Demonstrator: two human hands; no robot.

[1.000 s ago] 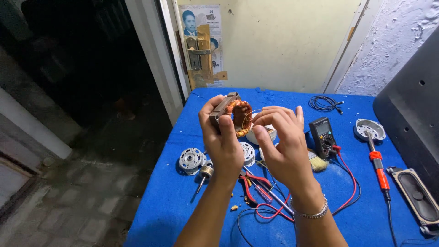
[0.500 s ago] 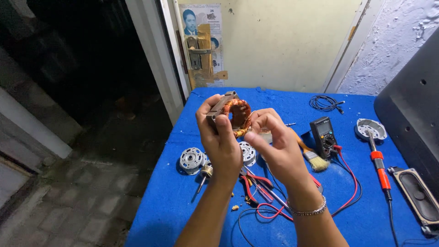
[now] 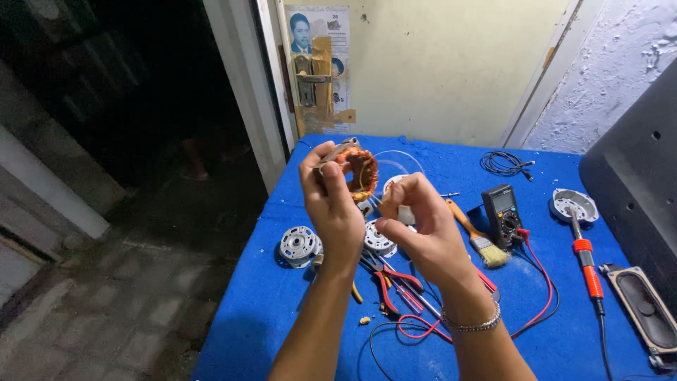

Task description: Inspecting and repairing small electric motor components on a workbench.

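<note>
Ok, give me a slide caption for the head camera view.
Left hand lifts a copper-wound motor stator over a blue table; right hand pinches beside it.

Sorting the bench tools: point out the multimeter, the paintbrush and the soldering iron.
multimeter (image 3: 502,214), head view, on its dark body below the screen.
paintbrush (image 3: 491,255), head view, on the pale bristles.
soldering iron (image 3: 589,271), head view, on the orange handle.

I count two round silver metal motor covers below my left hand, and one black multimeter right of it.
</note>
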